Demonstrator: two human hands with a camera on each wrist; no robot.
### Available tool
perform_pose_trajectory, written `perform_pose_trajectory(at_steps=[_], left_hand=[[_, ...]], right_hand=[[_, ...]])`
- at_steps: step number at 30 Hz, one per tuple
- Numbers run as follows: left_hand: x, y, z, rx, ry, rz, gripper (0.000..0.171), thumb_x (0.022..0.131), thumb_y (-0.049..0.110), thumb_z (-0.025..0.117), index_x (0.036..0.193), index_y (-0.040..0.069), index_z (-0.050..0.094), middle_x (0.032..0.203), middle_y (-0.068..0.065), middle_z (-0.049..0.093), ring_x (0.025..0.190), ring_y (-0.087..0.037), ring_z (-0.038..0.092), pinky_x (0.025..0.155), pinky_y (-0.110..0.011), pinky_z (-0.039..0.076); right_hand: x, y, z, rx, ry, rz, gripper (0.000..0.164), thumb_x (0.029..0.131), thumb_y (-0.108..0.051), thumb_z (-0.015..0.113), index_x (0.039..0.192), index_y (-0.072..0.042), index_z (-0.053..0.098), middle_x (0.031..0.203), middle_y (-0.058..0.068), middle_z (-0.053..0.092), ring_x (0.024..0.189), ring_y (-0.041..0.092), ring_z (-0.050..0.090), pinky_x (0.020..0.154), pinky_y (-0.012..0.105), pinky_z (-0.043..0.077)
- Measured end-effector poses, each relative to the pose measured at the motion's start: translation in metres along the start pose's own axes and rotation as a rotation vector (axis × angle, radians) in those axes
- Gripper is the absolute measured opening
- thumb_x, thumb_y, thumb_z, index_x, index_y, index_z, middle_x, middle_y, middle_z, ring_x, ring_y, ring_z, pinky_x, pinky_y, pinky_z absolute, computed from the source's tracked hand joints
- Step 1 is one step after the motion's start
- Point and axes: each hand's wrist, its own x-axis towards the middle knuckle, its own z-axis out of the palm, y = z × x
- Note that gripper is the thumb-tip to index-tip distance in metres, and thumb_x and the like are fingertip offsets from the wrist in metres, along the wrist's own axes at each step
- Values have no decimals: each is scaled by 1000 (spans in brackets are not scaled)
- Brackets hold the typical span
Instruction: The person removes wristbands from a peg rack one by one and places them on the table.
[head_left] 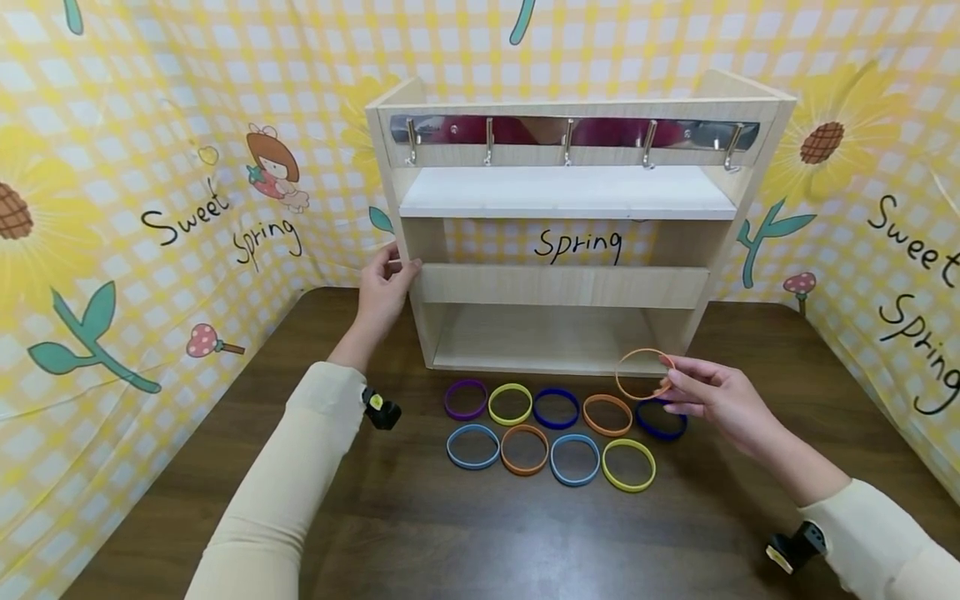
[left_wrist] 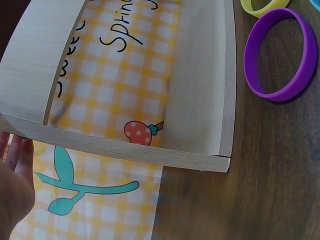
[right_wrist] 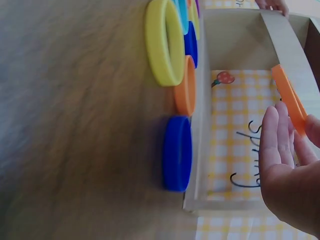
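Note:
An orange silicone wristband (head_left: 627,395) is pinched between the thumb and fingers of my right hand (head_left: 716,400), raised in front of the lower right of a wooden shelf rack (head_left: 562,286). In the right wrist view this orange wristband (right_wrist: 286,92) appears nearly edge-on. My left hand (head_left: 384,287) holds the rack's left side panel, thumb at the front edge. Several wristbands lie in two rows before the rack: purple (head_left: 447,410), yellow (head_left: 491,410), dark blue (head_left: 536,414) and orange (head_left: 586,414) ones behind, light blue (head_left: 449,454), orange (head_left: 504,457) and yellow (head_left: 606,471) ones in front.
Across the rack's top front runs a metal strip with several hooks (head_left: 567,142). Below it is a white shelf (head_left: 566,193). The rack stands on a dark wood table (head_left: 465,533), with yellow checked cloth (head_left: 187,100) behind and at both sides.

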Motion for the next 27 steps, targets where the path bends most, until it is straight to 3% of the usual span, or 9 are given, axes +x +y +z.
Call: perform_pose_trajectory(at_steps=[10,17,24,27], left_hand=[[2,-2,-1,-4,-5,7,46,92,9,61,134,-8,51,112,-15,58,90,-11,58,78,-23,48],[3,-1,-1,-6,-4,3,46,92,9,61,134,-7,51,104,-4,57,89,-11,58,77,-23,48],[3,0,-1,5,-9,-4,47,93,10,61,135,-6,50,115,-17,57,93,-12,57,79,-24,49],[2,-2,-1,3,-5,-11,46,93,9,61,135,-6,50,114,-15,57,93,-12,57,79,-24,49]], right_hand=[[-22,8,-26,-97,-73,70,27,99,-7,54,120,-20,66,97,11,67,90,21,68,77,34,55],[-35,18,-45,-59,-199,124,32,101,-3,48,123,-20,64,102,10,68,94,20,68,79,37,55],[-46,26,-62,-40,-277,211,34,103,-4,44,124,-22,62,106,11,67,98,23,67,82,39,54],[-49,29,-68,-34,-309,261,32,103,-5,43,123,-22,61,107,10,66,99,25,66,83,40,54]])
